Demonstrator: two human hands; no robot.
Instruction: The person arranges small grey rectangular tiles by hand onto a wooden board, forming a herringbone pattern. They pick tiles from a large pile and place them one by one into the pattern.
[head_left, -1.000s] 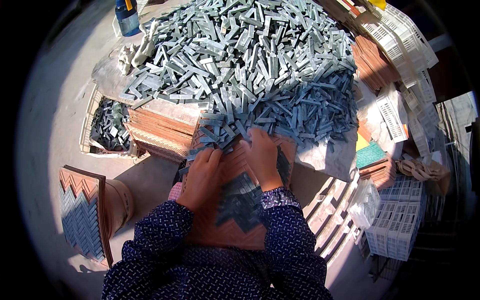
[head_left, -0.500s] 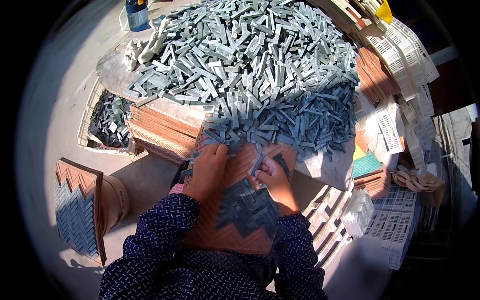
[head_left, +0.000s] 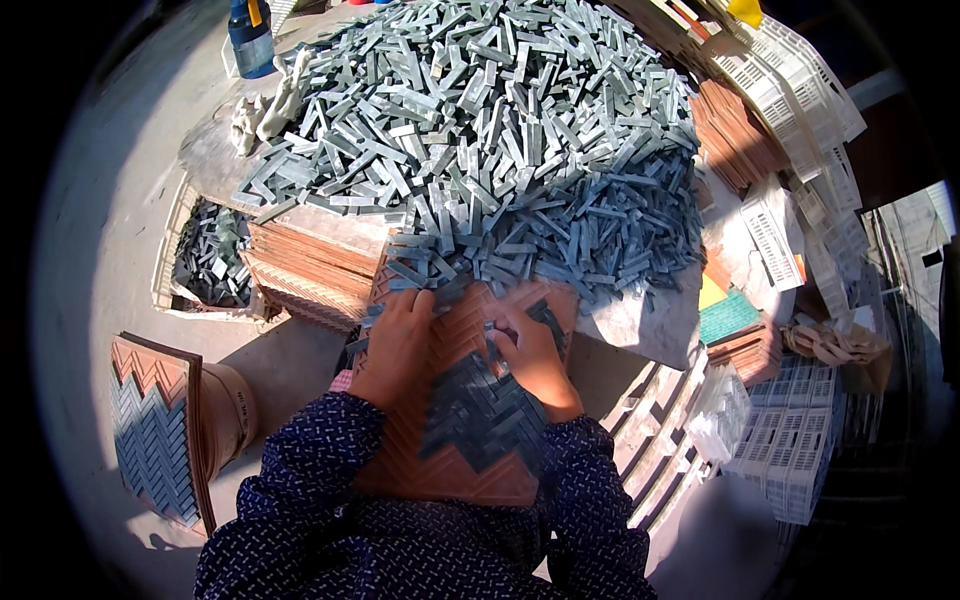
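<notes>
Right hand (head_left: pixel 537 362): nearly closed, thumb and fingertips pinching one grey strip (head_left: pixel 490 339) just above the tray (head_left: pixel 395 468), right of its middle. Held by fingertips only, probably to keep knuckles clear of the laid strips (head_left: pixel 485 412). Left hand (head_left: pixel 396 345): fingers curled over the tray's upper left, probably steadying it. Can't tell whether gripping a strip too; fingertips mostly turned away.

Tray: between the forearms, near edge at the torso, far end at the table (head_left: pixel 645 338) edge. Likely set there for a short reach to the pile (head_left: pixel 500 130). Laid strips in a dark zigzag across it, angle presumably set by the grooves. Bare grooves on left and near end. Loose strips around the far left corner, likely kept close for picking.

Tray stack (head_left: pixel 300 272) left of the tray, probably parked within reach. More trays (head_left: pixel 155 440) at lower left, on edge beside a drum (head_left: pixel 228 405); leaning or just in front, can't tell.

Hidden: tray support underneath, part of the grooves under both hands, most of the pinched strip. Crate (head_left: pixel 165 262) contents too jumbled to sort. Pile cut off at top. Far right lost in shadow.
</notes>
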